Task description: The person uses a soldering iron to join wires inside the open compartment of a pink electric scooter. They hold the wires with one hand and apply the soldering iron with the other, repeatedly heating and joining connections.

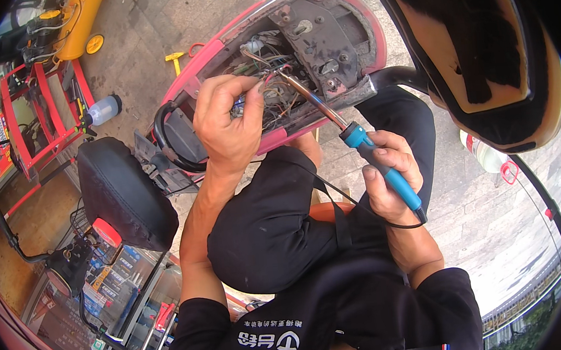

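Note:
My right hand [390, 175] is wrapped round the blue handle of a soldering iron [335, 118], whose metal shaft slants up and left. Its tip reaches a bundle of thin wires [269, 59] inside the open body of a red scooter [182, 83]. Close to the tip, my left hand [230, 116] pinches a thin reddish wire [269, 78] between thumb and forefinger. From the iron's handle end a black cord loops to the left. Whether the tip touches the wire is too small to tell.
A black padded seat [125, 195] stands at the left. A red metal rack [48, 115] and a yellow tank on wheels [80, 22] are at the far left. A yellow-handled tool [176, 61] lies beyond the scooter. At the upper right looms a large dark seat-shaped piece [482, 44].

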A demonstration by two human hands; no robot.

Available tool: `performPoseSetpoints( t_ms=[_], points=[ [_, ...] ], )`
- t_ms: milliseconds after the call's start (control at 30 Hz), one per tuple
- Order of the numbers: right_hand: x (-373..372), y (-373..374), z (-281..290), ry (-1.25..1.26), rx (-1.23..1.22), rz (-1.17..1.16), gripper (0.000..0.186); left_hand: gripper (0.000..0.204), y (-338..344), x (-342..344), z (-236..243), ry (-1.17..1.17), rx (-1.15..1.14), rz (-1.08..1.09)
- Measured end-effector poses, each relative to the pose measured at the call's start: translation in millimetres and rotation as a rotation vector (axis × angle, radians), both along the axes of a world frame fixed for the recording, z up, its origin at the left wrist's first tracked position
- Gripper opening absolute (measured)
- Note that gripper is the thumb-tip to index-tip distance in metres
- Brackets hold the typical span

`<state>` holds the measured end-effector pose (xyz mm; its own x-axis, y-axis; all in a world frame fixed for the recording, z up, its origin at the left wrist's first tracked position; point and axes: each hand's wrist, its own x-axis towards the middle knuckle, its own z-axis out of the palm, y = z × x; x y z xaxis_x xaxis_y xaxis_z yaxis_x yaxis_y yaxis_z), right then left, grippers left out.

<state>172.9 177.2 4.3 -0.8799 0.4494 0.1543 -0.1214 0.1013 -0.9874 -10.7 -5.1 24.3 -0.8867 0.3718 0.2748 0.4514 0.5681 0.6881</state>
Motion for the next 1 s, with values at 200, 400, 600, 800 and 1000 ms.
performPoseSetpoints(
  t_ms=[200, 400, 600, 800, 1000],
  points=[
    [0.1, -1.0, -0.1, -0.008, -0.032, -0.004, 0.03, 0.015, -0.8, -0.7, -1.6, 0.021, 0.004, -0.012],
    [1.7, -1.3, 0.4, -0.031, -0.05, -0.003, 0.03, 0.013, -1.4, -2.3, -4.3, 0.069, -0.001, -0.031],
    [2.2, -1.9, -0.4, -0.034, -0.055, -0.003, 0.031, 0.014, -1.2, -2.7, -5.5, 0.07, -0.006, -0.031],
    [1.7, -2.8, -1.7, -0.033, -0.055, -0.005, 0.032, 0.013, -1.5, -2.2, -5.5, 0.04, 0.006, -0.026],
    [-0.2, -2.2, -1.3, -0.023, -0.04, -0.004, 0.032, 0.012, -1.1, -2.2, -5.1, 0.01, 0.021, -0.021]
  ],
)
